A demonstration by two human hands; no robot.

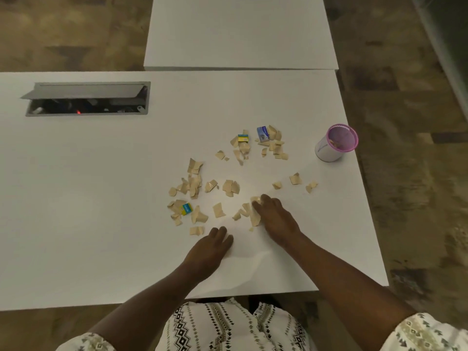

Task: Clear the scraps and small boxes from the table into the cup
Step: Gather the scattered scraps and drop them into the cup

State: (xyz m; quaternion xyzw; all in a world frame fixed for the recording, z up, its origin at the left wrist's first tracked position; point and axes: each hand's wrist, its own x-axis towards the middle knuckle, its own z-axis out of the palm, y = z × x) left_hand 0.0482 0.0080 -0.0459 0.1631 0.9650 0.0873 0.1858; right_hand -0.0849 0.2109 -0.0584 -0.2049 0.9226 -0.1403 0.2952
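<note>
The right hand (274, 215) lies low on the white worktop (101, 198) at centre frame, fingers curled over a few tan scraps (254, 214); whether it actually pinches one I cannot tell. The left hand (211, 247) rests just below and to the left of it, flat and loose, grasping nothing, its fingertips close to a lone scrap (196, 231). More scraps spread above and left of both hands in loose clusters. A small blue and yellow box (186, 209) sits among the scraps at the left of the hands. Higher up, a yellow box (243, 138) and a blue-grey box (263, 134) lie among another cluster. The cup (335, 143), white with a pink rim, stands upright at the right edge of the worktop, well apart from the hands. An open cable hatch (87, 98) is at the upper left
</note>
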